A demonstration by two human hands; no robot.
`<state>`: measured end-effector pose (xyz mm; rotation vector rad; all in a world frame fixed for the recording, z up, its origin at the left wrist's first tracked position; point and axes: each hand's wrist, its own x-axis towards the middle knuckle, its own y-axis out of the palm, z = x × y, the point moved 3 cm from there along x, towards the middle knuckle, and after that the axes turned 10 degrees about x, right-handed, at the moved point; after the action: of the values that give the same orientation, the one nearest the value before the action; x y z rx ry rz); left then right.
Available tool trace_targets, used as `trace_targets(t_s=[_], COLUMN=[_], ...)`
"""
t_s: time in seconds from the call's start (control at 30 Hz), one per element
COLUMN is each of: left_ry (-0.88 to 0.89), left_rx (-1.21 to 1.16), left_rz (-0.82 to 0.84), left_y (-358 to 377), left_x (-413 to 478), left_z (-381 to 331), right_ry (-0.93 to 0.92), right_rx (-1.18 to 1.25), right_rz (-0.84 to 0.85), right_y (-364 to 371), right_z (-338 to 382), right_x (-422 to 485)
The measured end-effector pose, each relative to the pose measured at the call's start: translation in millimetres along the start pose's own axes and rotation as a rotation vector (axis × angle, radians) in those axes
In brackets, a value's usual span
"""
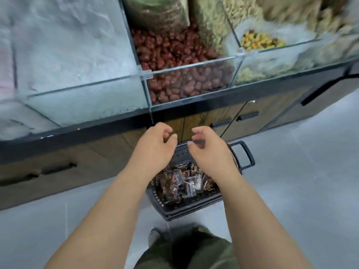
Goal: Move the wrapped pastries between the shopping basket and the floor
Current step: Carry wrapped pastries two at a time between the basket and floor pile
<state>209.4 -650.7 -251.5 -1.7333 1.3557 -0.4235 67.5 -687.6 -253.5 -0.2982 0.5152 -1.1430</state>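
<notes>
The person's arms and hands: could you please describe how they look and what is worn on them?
Both forearms are bare, with no sleeves in view. The left hand and the right hand wear no gloves, and no rings, watch or bracelets show. Below them, olive-green trousers are visible.

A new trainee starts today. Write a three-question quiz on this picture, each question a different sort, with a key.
1. True or false: the left hand and the right hand each hold a pastry.
2. Where do the wrapped pastries lie? A) on the counter B) in the basket C) in a glass bin
3. Fill in: the basket stands on the ____.
Key: 1 false; 2 B; 3 floor.
</notes>
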Motion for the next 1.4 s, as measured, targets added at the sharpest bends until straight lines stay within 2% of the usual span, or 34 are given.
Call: trace_targets(t_s=[0.13, 0.37, 0.6, 0.73, 0.97, 1.17, 1.4], left_ry=[0.074, 0.023, -0.081, -0.149, -0.386, -0.664, -0.901], left_rx=[0.069, 0.042, -0.014, -0.033, 0.0, 0.005, 0.021], left_rz=[-0.043, -0.214, -0.371, -0.444, -0.643, -0.767, -0.881], left_y=[-70, -149, -175, -179, -209, -236, -267], left_x=[-48, -114, -172, -209, -304, -419, -560], left_z=[-32, -72, -110, -106, -47, 34, 151], right_ry=[-0.091, -0.263, -0.414, -0.5, -0.637, -0.777, -0.909], right_rx=[0.012, 0.049, 0.039, 0.034, 0.0, -0.066, -0.154], right_rz=[0.023, 0.068, 0.177, 0.266, 0.522, 0.774, 0.968], right_y=[-37, -85, -118, -116, -44, 64, 205], right_z=[68, 146, 187, 201, 236, 277, 313], right_x=[-42, -89, -120, -139, -192, -278, -398])
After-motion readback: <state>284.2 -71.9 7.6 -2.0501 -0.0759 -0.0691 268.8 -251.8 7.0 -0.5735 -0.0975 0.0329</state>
